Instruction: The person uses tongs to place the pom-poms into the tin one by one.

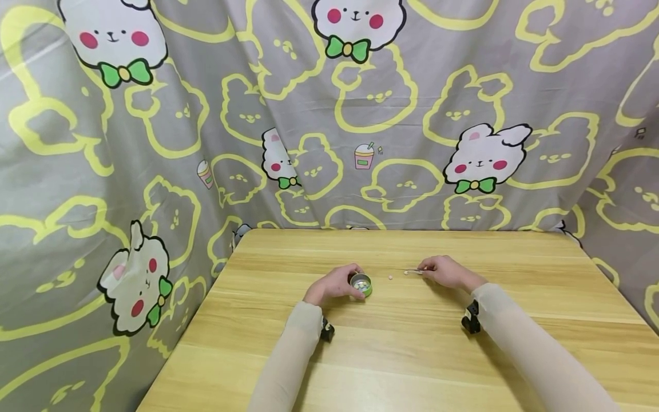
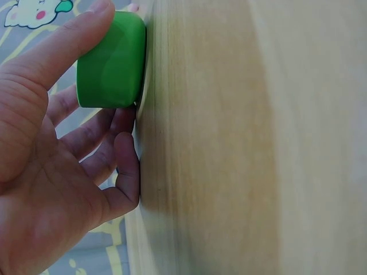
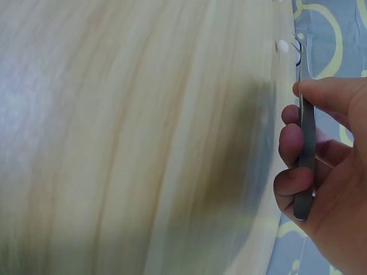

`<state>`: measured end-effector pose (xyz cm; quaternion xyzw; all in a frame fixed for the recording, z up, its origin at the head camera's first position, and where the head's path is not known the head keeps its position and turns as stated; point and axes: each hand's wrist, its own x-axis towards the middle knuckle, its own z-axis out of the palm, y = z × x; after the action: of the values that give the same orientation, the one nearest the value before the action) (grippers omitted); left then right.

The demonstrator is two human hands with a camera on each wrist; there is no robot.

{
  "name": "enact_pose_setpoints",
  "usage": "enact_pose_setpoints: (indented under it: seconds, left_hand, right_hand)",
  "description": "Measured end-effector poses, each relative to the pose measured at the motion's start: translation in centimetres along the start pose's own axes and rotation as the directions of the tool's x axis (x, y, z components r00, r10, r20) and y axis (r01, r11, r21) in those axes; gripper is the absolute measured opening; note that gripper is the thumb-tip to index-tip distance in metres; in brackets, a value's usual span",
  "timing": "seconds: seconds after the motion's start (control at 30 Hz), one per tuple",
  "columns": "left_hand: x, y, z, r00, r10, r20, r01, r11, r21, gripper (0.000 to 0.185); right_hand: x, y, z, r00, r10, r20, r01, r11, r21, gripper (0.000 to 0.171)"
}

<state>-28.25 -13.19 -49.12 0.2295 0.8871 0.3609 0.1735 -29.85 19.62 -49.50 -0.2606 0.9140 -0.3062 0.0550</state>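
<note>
In the head view my left hand (image 1: 336, 282) holds a small round green tin (image 1: 368, 292) by its side on the table. Small pale pieces (image 1: 362, 285) lie inside its shiny interior, too small to make out. The left wrist view shows the thumb on the tin's green wall (image 2: 112, 63) and the other fingers behind and below. My right hand (image 1: 447, 272) grips metal tweezers (image 3: 308, 143) between thumb and fingers. Their bent tips point toward a small white ball (image 3: 282, 46); whether they touch it I cannot tell. Another small pale ball (image 1: 390, 277) lies between tin and tweezers.
All of this is on a wood-grain table (image 1: 391, 355). A grey patterned curtain (image 1: 309, 114) hangs behind the far edge and along both sides. A small black device is strapped to each wrist.
</note>
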Motion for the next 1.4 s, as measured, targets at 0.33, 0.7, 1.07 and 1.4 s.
enact_pose_setpoints:
  seconds: [0.33,0.7,1.07,1.4]
  left_hand:
    - [0.1,-0.1,0.0,1.0,-0.004,-0.001,0.004,1.0,0.016,0.047]
    - [0.1,-0.1,0.0,1.0,-0.014,0.005,0.014,1.0,0.008,0.047]
    - [0.2,-0.1,-0.1,1.0,-0.014,0.01,0.013,1.0,0.019,0.048]
    - [0.1,-0.1,-0.1,1.0,-0.006,0.006,0.006,1.0,0.009,0.047]
  right_hand:
    - [-0.1,0.2,-0.2,1.0,0.0,0.011,0.0,1.0,-0.028,0.015]
    - [0.3,0.5,0.1,1.0,-0.025,-0.011,0.025,0.998,-0.061,0.014]
    - [0.5,1.0,0.2,1.0,-0.031,0.001,0.031,0.997,-0.075,0.015]
    - [0.2,0.9,0.2,0.999,-0.028,0.014,0.029,0.999,-0.036,0.015]
